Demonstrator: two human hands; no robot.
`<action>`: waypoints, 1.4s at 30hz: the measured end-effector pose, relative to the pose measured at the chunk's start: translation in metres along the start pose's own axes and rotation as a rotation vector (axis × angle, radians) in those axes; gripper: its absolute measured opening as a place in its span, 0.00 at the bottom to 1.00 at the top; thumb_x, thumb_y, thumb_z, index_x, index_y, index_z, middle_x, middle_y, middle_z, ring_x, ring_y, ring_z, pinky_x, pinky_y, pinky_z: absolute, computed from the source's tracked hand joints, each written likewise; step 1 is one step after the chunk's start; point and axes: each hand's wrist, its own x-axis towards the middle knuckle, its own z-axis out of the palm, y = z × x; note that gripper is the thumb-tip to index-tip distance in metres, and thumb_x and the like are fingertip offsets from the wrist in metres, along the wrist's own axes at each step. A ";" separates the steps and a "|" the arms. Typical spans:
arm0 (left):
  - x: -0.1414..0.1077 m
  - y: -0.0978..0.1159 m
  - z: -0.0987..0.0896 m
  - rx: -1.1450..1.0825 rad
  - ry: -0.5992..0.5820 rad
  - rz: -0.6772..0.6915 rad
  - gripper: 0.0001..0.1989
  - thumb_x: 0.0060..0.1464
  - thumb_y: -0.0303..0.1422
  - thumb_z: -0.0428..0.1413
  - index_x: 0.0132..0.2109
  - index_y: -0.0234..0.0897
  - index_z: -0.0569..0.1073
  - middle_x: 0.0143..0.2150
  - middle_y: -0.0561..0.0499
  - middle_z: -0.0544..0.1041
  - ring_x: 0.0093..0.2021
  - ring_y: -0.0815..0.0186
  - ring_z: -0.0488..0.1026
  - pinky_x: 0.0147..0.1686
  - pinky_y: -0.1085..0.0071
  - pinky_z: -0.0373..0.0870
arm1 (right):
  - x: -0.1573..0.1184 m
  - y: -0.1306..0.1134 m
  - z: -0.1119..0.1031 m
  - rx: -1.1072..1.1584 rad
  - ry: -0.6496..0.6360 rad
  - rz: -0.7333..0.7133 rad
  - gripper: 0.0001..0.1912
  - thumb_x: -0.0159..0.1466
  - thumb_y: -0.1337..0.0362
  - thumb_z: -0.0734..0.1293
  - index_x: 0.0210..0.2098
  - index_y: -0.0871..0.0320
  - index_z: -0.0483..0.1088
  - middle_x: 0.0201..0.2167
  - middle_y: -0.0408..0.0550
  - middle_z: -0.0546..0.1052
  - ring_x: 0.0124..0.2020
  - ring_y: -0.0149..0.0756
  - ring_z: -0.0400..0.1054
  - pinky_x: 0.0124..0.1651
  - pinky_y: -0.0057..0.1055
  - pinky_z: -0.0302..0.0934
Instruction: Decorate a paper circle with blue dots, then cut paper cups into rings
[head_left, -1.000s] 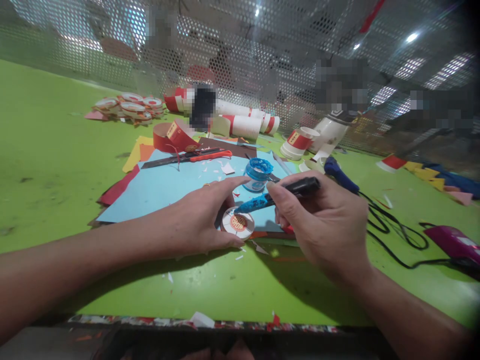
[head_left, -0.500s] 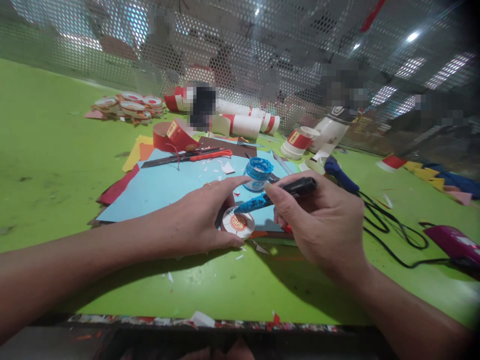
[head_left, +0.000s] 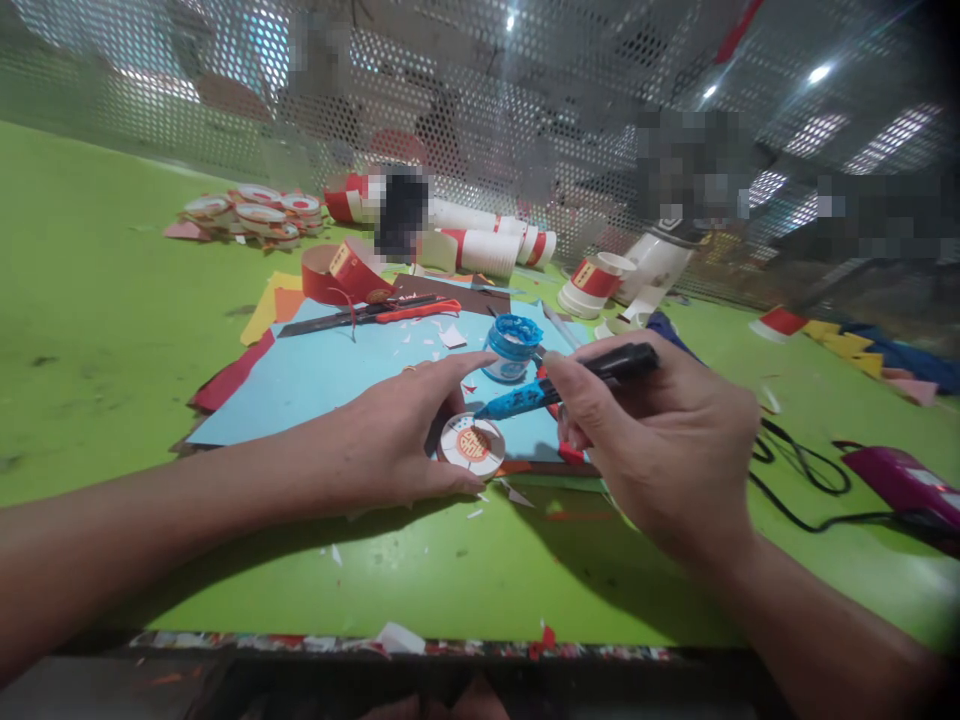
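Observation:
Between the thumb and fingers of my left hand is a small round white disc with an orange printed emblem; small blue dots show on its upper left part. My right hand grips a black marker whose front end is coated in blue paint. Its tip is at the disc's upper edge; whether it touches I cannot tell. Just behind the disc stands an open jar of blue paint, its rim smeared. Light blue paper lies under the jar.
Red-handled scissors and a red paper band lie beyond my left hand. Stacked discs sit far left, and paper cups lie along the back. A magenta device with a black cord is at right. Paper scraps dot the green table.
The marker has tilted flatter, with my right hand moved a little right and its tip shifted toward the disc's upper edge. Blue dots now show on the disc. My left hand keeps its hold.

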 end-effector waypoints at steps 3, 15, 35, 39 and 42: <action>0.000 -0.001 0.001 0.005 -0.003 -0.017 0.45 0.45 0.36 0.65 0.68 0.38 0.55 0.41 0.50 0.73 0.37 0.61 0.70 0.38 0.67 0.66 | 0.000 0.001 0.000 -0.016 -0.014 -0.012 0.09 0.61 0.65 0.71 0.26 0.57 0.70 0.19 0.37 0.71 0.18 0.25 0.61 0.21 0.25 0.58; 0.001 -0.001 0.000 0.006 -0.004 0.006 0.39 0.46 0.37 0.63 0.65 0.40 0.60 0.38 0.52 0.74 0.35 0.62 0.71 0.37 0.68 0.66 | -0.002 0.005 0.003 0.003 -0.044 0.031 0.09 0.61 0.61 0.72 0.28 0.56 0.70 0.19 0.37 0.70 0.18 0.25 0.61 0.22 0.25 0.58; 0.000 -0.002 0.000 -0.012 -0.011 0.045 0.38 0.48 0.36 0.63 0.64 0.41 0.59 0.37 0.53 0.74 0.34 0.63 0.71 0.33 0.69 0.65 | -0.003 0.008 0.003 -0.025 -0.088 -0.001 0.10 0.61 0.61 0.72 0.27 0.57 0.70 0.18 0.35 0.68 0.17 0.24 0.59 0.22 0.25 0.57; 0.000 -0.002 0.000 -0.013 -0.016 0.017 0.41 0.47 0.37 0.64 0.66 0.38 0.57 0.41 0.50 0.74 0.37 0.61 0.71 0.37 0.67 0.66 | -0.002 0.003 0.001 0.029 -0.035 0.040 0.10 0.61 0.60 0.72 0.27 0.57 0.70 0.20 0.38 0.70 0.19 0.26 0.62 0.22 0.27 0.59; 0.000 0.000 -0.001 -0.002 -0.017 -0.002 0.43 0.47 0.37 0.64 0.67 0.37 0.56 0.40 0.50 0.74 0.36 0.61 0.71 0.37 0.67 0.65 | -0.001 -0.002 -0.001 0.026 0.041 0.036 0.10 0.61 0.59 0.72 0.27 0.56 0.71 0.19 0.38 0.70 0.18 0.27 0.62 0.22 0.28 0.59</action>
